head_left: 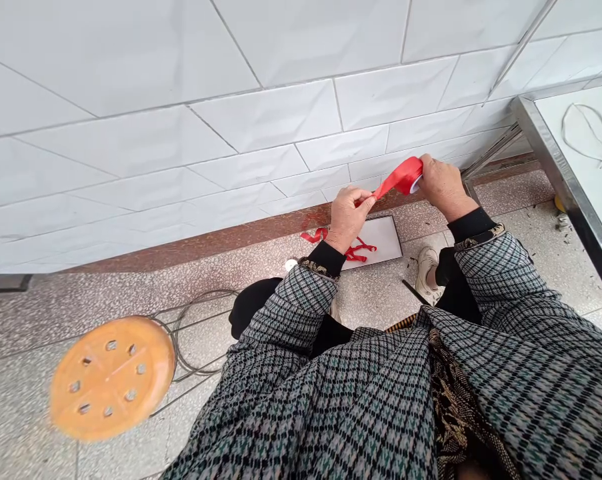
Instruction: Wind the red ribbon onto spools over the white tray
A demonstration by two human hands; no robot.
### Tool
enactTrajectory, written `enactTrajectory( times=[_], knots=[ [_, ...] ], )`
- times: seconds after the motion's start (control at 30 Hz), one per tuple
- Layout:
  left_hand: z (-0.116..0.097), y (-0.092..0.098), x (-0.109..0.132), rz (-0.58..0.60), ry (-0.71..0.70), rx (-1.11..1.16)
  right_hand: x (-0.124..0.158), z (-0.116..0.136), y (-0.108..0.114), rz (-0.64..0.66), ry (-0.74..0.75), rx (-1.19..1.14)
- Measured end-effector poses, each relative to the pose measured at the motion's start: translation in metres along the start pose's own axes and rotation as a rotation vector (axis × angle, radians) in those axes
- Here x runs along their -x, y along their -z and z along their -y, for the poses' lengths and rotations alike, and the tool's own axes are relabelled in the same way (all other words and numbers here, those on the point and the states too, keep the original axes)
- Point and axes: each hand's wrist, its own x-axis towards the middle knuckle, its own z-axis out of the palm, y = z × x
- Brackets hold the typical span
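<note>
Between my two hands a length of red ribbon (391,181) is stretched in front of the tiled wall. My right hand (443,185) is closed around the ribbon roll (411,177), whose white core edge shows on its lower side. The ribbon's other end is pinched between the thumb and fingers of my left hand (349,212). Below the left hand, red ribbon pieces (361,250) lie on a white rectangular board (385,240) with a dark edge. Another curl of red ribbon (315,235) shows left of my wrist.
An orange round stool (111,377) with holes in its seat stands at the lower left, beside thin looped metal bars (191,333). A metal-framed table (571,180) is at the right, with a white cord (593,137) on it. The tiled wall (261,127) rises ahead.
</note>
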Motion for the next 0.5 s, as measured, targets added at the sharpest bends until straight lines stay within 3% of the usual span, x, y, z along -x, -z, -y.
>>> enactTrajectory(
  times=[0.1,0.2,0.27,0.4,0.5],
  knots=[
    [-0.002,0.000,0.000,-0.074,-0.102,-0.213,0.001,0.002,0.000,0.000,0.004,-0.027],
    [-0.006,0.000,0.002,-0.008,-0.149,-0.200,0.001,0.002,-0.002,-0.007,-0.014,-0.047],
    [-0.010,-0.001,0.004,0.071,-0.066,-0.025,-0.002,-0.001,-0.006,-0.031,-0.020,-0.065],
    [-0.017,-0.003,0.009,0.174,0.229,0.482,-0.008,-0.009,-0.016,-0.077,-0.001,-0.118],
    [-0.022,-0.001,0.012,0.252,0.339,0.742,-0.011,-0.015,-0.019,-0.089,0.015,-0.170]
  ],
)
